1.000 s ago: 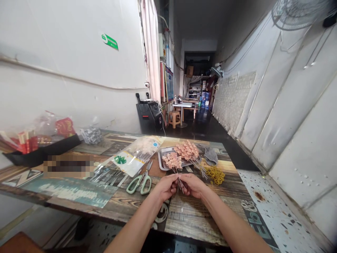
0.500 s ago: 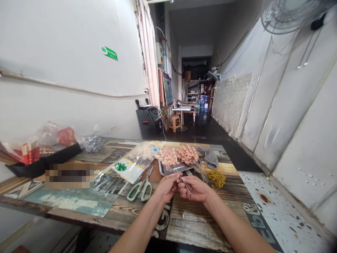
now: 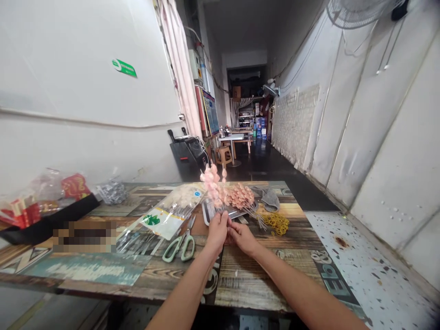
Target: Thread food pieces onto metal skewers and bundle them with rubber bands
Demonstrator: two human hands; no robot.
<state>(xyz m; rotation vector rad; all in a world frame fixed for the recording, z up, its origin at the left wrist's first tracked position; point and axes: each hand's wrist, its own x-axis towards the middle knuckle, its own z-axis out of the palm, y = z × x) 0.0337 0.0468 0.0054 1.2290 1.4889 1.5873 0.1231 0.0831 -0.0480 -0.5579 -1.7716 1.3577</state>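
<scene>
On the left of the wood-patterned table [image 3: 254, 275], a long black box [image 3: 68, 216] holds red paper-wrapped sticks [image 3: 25, 211] and a shiny red packet [image 3: 74, 185]. Next sits a clear bag of silvery bits [image 3: 114, 191], too blurry to name. Then a big clear plastic bag with a green print [image 3: 165, 222] lies flat; it seems to hold pale food on sticks. Scissors with pale green handles [image 3: 186, 235] lie just beside it, maybe for easy reach. The left hand [image 3: 218, 229] has its grip closed around the thin sticks of a pink meat bunch [image 3: 212, 184]. The meat points up, probably to keep fingers off it. The right hand [image 3: 242, 236] is close by; I cannot tell what its grip holds. Behind, a silver metal tray [image 3: 206, 214] carries more pink meat sticks [image 3: 240, 196]. Farther right are a grey cloth [image 3: 271, 200] and yellow rubber bands [image 3: 277, 223].
</scene>
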